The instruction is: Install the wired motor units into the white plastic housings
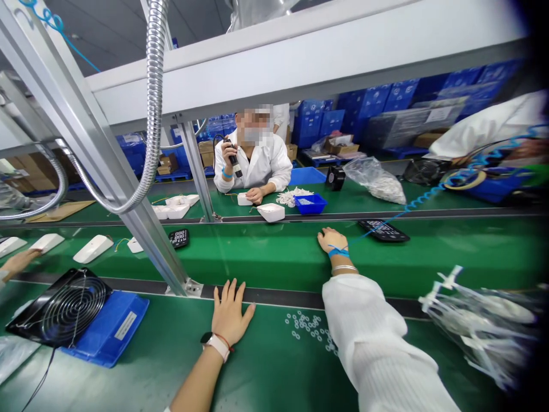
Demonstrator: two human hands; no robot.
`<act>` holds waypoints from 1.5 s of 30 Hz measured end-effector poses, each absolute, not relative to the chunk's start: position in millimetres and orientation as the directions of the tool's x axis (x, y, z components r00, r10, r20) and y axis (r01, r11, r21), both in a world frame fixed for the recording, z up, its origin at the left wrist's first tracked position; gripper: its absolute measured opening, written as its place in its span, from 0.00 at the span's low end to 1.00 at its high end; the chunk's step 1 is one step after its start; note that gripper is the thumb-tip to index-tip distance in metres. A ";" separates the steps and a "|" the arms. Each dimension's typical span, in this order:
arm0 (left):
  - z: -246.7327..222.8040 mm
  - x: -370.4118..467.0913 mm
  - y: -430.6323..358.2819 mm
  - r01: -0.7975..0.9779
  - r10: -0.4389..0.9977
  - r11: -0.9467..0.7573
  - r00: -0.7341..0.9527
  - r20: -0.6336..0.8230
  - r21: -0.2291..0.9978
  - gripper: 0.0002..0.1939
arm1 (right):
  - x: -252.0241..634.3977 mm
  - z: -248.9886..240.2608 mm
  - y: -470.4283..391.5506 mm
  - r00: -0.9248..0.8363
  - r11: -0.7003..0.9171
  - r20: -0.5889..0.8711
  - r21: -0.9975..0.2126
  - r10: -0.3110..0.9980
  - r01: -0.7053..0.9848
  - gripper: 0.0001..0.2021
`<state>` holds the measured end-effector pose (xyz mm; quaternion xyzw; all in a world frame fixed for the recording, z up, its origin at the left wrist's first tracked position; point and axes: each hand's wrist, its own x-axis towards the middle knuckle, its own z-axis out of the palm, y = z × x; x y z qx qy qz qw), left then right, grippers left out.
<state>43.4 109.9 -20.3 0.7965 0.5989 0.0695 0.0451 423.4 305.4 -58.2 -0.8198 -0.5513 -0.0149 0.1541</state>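
Where the right hand reaches, 1 black panel lies rightward.

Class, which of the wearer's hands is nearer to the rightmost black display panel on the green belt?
Right. The right hand is just left of the black display panel; the left hand is farther left and closer to the wearer, over the near bench.

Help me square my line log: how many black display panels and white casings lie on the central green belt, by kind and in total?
Black display panels: 2
White casings: 4 (leftmost cut by the picture's edge, rightmost partly behind the metal post)
Total in view: 6
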 end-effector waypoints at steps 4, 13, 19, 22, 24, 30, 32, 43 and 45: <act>-17.4 45.4 108.9 0.954 0.963 -0.270 0.265 0.054 0.132 0.29 | 432.0 -54.0 293.2 0.409 -0.347 0.231 -0.267 0.883 0.899 0.19; -19.0 45.5 112.1 0.951 0.960 -0.276 0.267 0.083 0.140 0.28 | 452.5 -56.0 284.8 0.508 -0.399 0.228 -0.394 0.830 0.828 0.17; -20.1 47.5 116.3 0.949 0.957 -0.284 0.272 0.096 0.136 0.27 | 456.2 -61.4 284.0 0.577 -0.444 0.223 -0.448 0.785 0.776 0.16; -21.2 47.4 116.7 0.950 0.957 -0.285 0.275 0.094 0.127 0.27 | 452.9 -61.2 285.0 0.604 -0.458 0.231 -0.467 0.762 0.756 0.15; -21.8 47.3 116.6 0.951 0.956 -0.286 0.276 0.095 0.121 0.27 | 450.1 -60.6 285.9 0.616 -0.464 0.233 -0.476 0.752 0.747 0.14; -22.7 47.2 116.5 0.949 0.955 -0.290 0.279 0.101 0.121 0.27 | 444.4 -58.5 287.4 0.632 -0.471 0.217 -0.500 0.744 0.727 0.13; -22.9 47.2 116.8 0.949 0.955 -0.291 0.280 0.102 0.122 0.27 | 442.2 -57.8 287.8 0.630 -0.467 0.212 -0.509 0.747 0.724 0.13; -19.8 48.5 116.7 0.949 0.954 -0.292 0.281 0.107 0.115 0.27 | 434.4 -54.2 291.6 0.582 -0.389 0.219 -0.558 0.783 0.734 0.13; -20.1 48.5 117.1 0.949 0.954 -0.292 0.280 0.108 0.117 0.26 | 434.3 -53.7 292.1 0.573 -0.379 0.217 -0.561 0.791 0.736 0.14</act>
